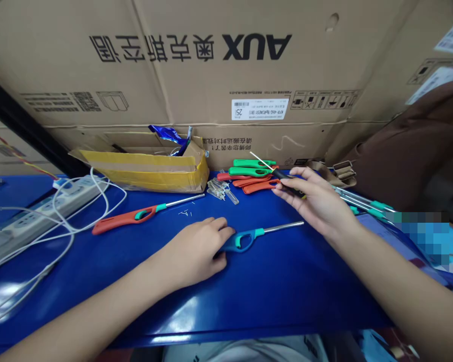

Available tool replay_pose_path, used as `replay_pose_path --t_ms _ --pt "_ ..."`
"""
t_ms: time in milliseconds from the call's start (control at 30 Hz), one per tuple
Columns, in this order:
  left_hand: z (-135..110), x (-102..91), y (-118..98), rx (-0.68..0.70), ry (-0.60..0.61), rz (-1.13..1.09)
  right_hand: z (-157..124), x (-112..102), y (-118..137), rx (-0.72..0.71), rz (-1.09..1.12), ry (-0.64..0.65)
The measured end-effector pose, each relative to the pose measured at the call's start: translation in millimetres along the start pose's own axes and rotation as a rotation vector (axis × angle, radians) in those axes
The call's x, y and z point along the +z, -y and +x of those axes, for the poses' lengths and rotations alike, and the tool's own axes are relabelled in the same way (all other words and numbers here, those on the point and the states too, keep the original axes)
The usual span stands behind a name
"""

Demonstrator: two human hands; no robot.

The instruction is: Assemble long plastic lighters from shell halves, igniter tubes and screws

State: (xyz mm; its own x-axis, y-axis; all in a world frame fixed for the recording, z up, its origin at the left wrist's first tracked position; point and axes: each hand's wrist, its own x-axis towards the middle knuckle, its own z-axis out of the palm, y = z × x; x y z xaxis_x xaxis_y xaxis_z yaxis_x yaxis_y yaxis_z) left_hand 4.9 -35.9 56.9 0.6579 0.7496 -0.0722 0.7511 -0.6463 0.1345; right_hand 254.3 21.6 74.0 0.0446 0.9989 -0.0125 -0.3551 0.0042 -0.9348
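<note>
My left hand (pixel 196 249) rests on the blue table (pixel 249 291), fingers curled over the handle end of a blue long-necked lighter (pixel 249 238) whose metal tube points right. A little above the table, my right hand (pixel 317 201) is closed on a thin screwdriver (pixel 275 171) with a black handle; its shaft points up and left. Just behind that hand lies a pile of green and red lighter handles (pixel 251 176).
A red lighter with a teal trigger (pixel 136 217) lies to the left. An open yellow-taped cardboard box (pixel 151 166) stands behind it. A white power strip with cables (pixel 56 201) is at far left. Clear plastic parts (pixel 222 190) lie mid-table. Big cartons form the back wall.
</note>
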Motion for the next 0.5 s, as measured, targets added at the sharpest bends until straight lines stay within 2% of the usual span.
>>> replay_pose_path --t_ms 100,200,333,400,500 --pt "-3 -3.7 -5 0.014 -0.037 0.034 4 -5 -3 0.091 -0.011 0.073" --pt "4 8.3 -11 0.058 -0.121 0.017 7 -9 -8 0.15 0.007 0.142" --pt "11 18.3 -13 0.076 -0.102 0.038 7 -11 -15 0.176 0.041 0.18" --pt "6 11.0 -8 0.069 -0.059 0.002 6 -12 -18 0.178 0.04 0.198" --pt "-10 -11.9 9 0.112 -0.021 -0.101 5 -13 -18 0.19 0.05 0.218"
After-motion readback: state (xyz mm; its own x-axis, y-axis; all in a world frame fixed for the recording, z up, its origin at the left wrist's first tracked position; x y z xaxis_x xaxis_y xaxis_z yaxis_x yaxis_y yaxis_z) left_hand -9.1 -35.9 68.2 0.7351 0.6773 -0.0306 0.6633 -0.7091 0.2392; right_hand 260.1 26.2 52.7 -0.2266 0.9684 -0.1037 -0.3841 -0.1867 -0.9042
